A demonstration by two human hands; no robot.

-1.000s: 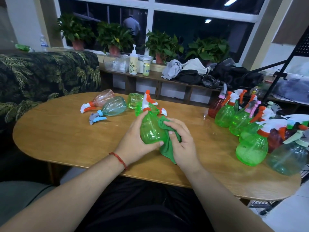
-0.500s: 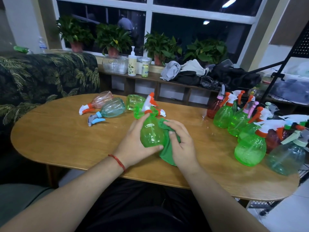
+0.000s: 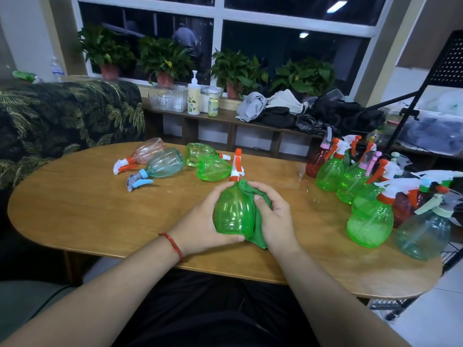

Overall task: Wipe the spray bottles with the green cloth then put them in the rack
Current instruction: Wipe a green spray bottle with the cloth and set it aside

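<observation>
A: Spray bottle, green, in work. Location?
B: Left hand curled round its body, right hand clamping green cloth against its right side, above near-middle bench.
A: Outstanding?
B: Four lying bottles, far left; seemingly unwiped.
A: Finished?
B: Upright cluster, right end, beside black rack; probably wiped. Whether racked, cannot tell. Roughly two-thirds through, by estimate.
</observation>
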